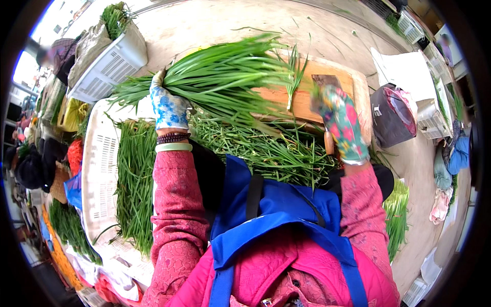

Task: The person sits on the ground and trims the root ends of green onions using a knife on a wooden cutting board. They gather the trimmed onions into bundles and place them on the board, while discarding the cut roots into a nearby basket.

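My left hand [168, 105], in a white glove with blue flowers, grips a large bunch of garlic chives [226, 73]. The pale stem ends fan out to the right over a wooden cutting board [355, 88]. My right hand [341, 119], in a green floral glove, is blurred above the board's right part. Green bits show at its fingertips, but what it holds is unclear. Partly hidden under it is a knife, its dark blade [326, 80] on the board and its wooden handle [328, 142] pointing towards me. A small cluster of chives [293, 84] lies on the board.
Loose chive scraps [264, 149] are heaped between my legs and the board. To the left, a white plastic crate [100, 169] holds laid-out chives [135, 180]. Another crate [115, 63] stands at the far left. A dark bag [391, 115] is right of the board; chives [397, 218] stand beside my right side.
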